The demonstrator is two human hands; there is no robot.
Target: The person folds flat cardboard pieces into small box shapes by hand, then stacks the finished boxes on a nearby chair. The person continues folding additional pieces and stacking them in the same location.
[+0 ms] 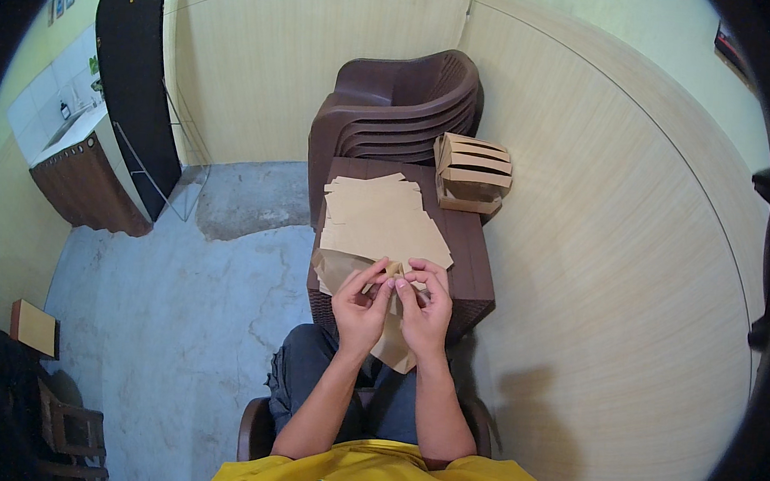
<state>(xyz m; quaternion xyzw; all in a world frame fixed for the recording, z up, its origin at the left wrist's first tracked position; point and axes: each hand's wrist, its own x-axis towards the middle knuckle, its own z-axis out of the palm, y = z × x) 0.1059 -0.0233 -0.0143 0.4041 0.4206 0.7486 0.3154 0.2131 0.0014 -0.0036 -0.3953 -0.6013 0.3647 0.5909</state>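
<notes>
A brown kraft paper piece [392, 345] is held between my two hands at the near edge of a brown table [470, 271]. My left hand [360, 309] pinches it with thumb and fingertips, and my right hand [427, 311] grips it the same way from the other side. The fingertips meet close together over a small folded part [394, 268], whose exact shape is too small to make out. Part of the paper hangs below my wrists toward my lap. Just beyond my fingers lies a pile of flat kraft paper pieces [382, 219].
Folded kraft paper pieces [473, 171] stand bundled at the table's far right corner. Stacked brown plastic chairs [400, 111] rise behind the table. A wood-panelled wall [619, 253] runs along the right. At the far left are a curtained sink counter [92, 177] and a tall black board [132, 79].
</notes>
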